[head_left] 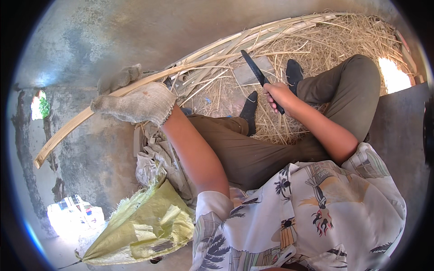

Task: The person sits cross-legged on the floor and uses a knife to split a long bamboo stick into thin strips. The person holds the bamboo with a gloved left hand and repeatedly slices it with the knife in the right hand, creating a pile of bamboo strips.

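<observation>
My left hand [135, 104], in a beige knitted glove, is closed round a long, pale, split strip that looks like bamboo [68, 131]. One end of the strip reaches out to the lower left, and the other runs right toward the knife blade. My right hand [281, 95] is bare, its fingers wrapped round the black handle of a knife [254, 67]. The dark blade points up and to the left, its tip close to the strip's far end. Whether blade and strip touch, I cannot tell.
Several pale strips [266, 37] lie along the wall over a heap of shavings [334, 38]. A grey block [253, 70] sits beyond my feet in black socks. At lower left lies a yellow woven sack [140, 226], with crumpled grey cloth [156, 153] beside it.
</observation>
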### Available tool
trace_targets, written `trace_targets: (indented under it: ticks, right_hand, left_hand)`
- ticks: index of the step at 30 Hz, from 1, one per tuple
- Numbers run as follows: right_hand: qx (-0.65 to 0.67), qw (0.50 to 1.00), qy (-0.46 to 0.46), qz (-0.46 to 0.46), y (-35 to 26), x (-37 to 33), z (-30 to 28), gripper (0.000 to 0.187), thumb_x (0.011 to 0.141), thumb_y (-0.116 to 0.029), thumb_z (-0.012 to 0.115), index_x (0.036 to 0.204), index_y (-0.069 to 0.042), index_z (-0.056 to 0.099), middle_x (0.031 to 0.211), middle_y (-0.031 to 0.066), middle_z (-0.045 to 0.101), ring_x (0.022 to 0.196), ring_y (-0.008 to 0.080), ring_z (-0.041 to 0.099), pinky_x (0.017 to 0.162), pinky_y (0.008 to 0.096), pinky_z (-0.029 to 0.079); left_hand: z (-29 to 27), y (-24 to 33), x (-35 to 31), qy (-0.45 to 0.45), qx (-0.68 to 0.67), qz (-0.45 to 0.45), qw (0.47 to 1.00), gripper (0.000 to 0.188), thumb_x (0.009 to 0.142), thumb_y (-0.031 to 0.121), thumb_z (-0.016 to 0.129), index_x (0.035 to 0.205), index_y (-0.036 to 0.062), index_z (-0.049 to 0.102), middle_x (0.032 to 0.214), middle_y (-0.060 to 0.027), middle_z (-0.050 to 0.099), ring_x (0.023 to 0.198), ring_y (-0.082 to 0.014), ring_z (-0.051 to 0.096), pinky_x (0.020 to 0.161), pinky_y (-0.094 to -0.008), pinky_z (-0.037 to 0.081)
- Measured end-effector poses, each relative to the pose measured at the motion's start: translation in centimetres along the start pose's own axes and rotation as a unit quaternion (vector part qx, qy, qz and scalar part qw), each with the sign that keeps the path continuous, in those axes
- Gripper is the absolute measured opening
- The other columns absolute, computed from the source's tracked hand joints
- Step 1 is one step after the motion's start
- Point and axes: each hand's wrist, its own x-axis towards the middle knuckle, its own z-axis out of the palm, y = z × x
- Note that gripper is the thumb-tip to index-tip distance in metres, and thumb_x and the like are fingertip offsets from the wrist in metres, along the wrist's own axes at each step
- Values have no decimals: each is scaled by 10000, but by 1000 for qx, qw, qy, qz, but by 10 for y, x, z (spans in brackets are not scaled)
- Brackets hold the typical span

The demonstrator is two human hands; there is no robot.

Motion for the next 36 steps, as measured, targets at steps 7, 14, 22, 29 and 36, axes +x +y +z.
trace_targets:
  ticks: [7, 14, 22, 29, 36]
  right_hand:
    - [-16, 1000, -3, -11, 3, 1, 3, 212, 885, -206, 544, 854, 4, 545, 592, 14, 459, 424, 115, 435, 358, 292, 353]
    - [-17, 1000, -2, -11, 1, -4, 4, 229, 887, -210, 546, 844, 15, 554, 589, 17, 464, 415, 115, 445, 349, 291, 358]
    - [8, 996, -23, -85, -8, -24, 8, 276, 924, -247, 568, 715, -96, 471, 560, -14, 438, 424, 94, 411, 372, 267, 345]
    - [207, 838, 70, -500, -86, -112, 29, 294, 1023, -251, 485, 780, -88, 456, 589, 21, 475, 489, 107, 456, 474, 260, 387]
    - [-159, 943, 28, -291, 19, -107, 74, 249, 1014, -298, 553, 941, -66, 495, 639, -18, 442, 533, 72, 437, 474, 276, 372]
  left_hand:
    - [22, 28, -19, 17, 17, 32, 999, 750, 877, 794, 419, 1053, 74, 538, 712, -24, 465, 652, -138, 527, 564, -276, 476]
    - [9, 51, -22, -127, -84, -20, 988, 730, 866, 832, 381, 823, 120, 539, 537, 47, 318, 469, -54, 332, 415, -185, 239]
    - [45, 41, -53, -105, -183, -102, 972, 736, 812, 879, 397, 543, 196, 349, 473, 59, 251, 422, -80, 239, 373, -231, 155]
    - [20, 31, -34, -141, -203, -144, 958, 731, 789, 881, 442, 531, 202, 359, 469, 60, 231, 414, -94, 202, 378, -243, 149]
    - [38, 35, -49, -76, -237, -251, 936, 748, 717, 938, 438, 533, 216, 377, 477, 66, 201, 423, -97, 181, 408, -266, 144]
